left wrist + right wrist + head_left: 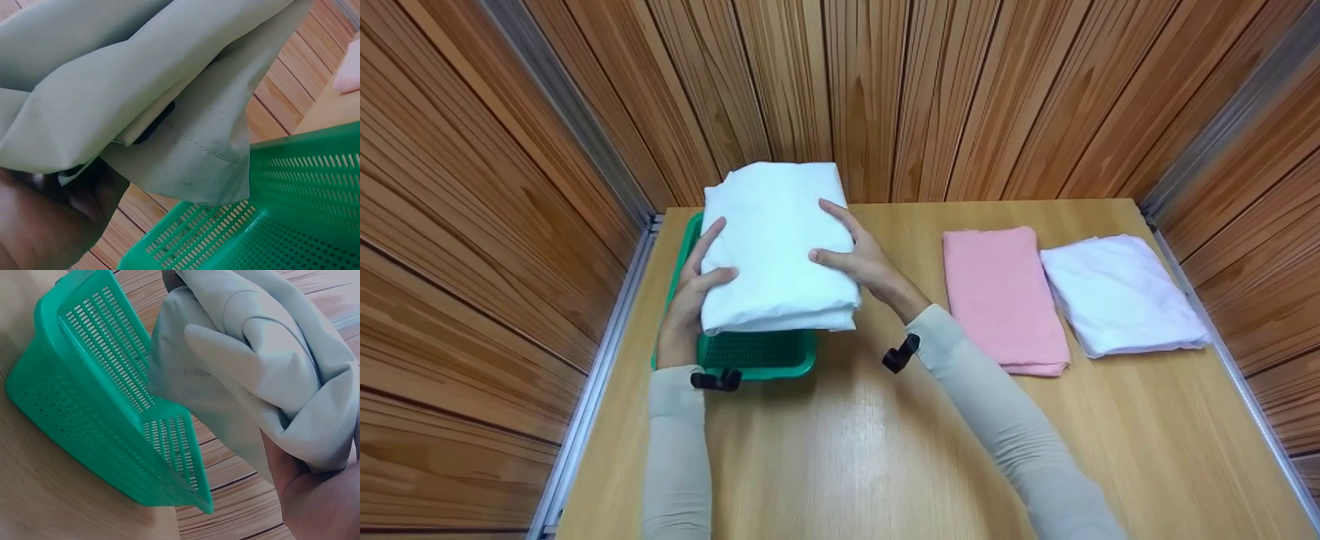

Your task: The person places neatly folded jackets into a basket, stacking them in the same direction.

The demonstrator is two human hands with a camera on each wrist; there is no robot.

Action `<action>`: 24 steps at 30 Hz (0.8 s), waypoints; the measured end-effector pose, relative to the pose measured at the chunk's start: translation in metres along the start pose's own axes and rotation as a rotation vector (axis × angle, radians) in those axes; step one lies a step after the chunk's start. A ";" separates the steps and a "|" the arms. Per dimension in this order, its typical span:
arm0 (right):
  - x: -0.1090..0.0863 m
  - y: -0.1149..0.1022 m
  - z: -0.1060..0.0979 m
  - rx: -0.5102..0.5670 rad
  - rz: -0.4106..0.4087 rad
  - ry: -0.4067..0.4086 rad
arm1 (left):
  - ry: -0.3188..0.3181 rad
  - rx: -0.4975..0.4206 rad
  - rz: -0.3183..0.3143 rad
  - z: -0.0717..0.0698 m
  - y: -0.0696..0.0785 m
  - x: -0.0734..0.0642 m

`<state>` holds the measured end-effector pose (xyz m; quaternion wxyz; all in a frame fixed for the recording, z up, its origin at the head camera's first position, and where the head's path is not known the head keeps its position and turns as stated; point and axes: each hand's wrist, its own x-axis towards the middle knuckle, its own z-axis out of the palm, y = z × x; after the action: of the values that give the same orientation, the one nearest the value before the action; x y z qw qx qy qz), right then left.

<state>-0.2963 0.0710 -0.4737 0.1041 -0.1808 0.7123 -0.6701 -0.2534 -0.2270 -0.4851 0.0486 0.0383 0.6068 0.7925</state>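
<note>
A folded white cloth [776,247] is held up above a green plastic basket [757,373]. My left hand [690,296] grips its left side, thumb on top and fingers along the edge. On the right side, my right hand [859,259] grips it with the thumb on the upper face. Seen from the left wrist, the cloth [185,146] hangs in loose folds, one hemmed corner low over the basket [304,169]. In the right wrist view the cloth's folded layers [264,365] bulge beside the basket [101,433]. The fingers beneath the cloth are mostly hidden.
To the right on the wooden table [840,450] lie a folded pink cloth [1001,292] and, beside it, another folded white cloth [1121,292]. Wood-panelled walls [870,97] rise at the back and both sides. A metal rail [592,382] runs along the table's left edge.
</note>
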 end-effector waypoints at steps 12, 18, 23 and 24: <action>0.009 0.005 0.021 -0.010 0.030 -0.007 | 0.002 -0.001 -0.001 -0.024 -0.002 -0.005; 0.012 0.011 0.029 0.009 0.045 -0.024 | -0.003 -0.004 -0.005 -0.033 -0.004 -0.004; 0.012 0.017 0.034 0.016 0.056 -0.036 | -0.018 -0.011 -0.007 -0.041 -0.006 -0.005; 0.012 0.018 0.036 0.016 0.058 -0.040 | -0.017 -0.005 -0.012 -0.043 -0.007 -0.005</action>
<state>-0.2958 0.0341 -0.4931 0.1390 -0.1727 0.7095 -0.6689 -0.2536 -0.2671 -0.5029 0.0583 0.0413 0.6047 0.7933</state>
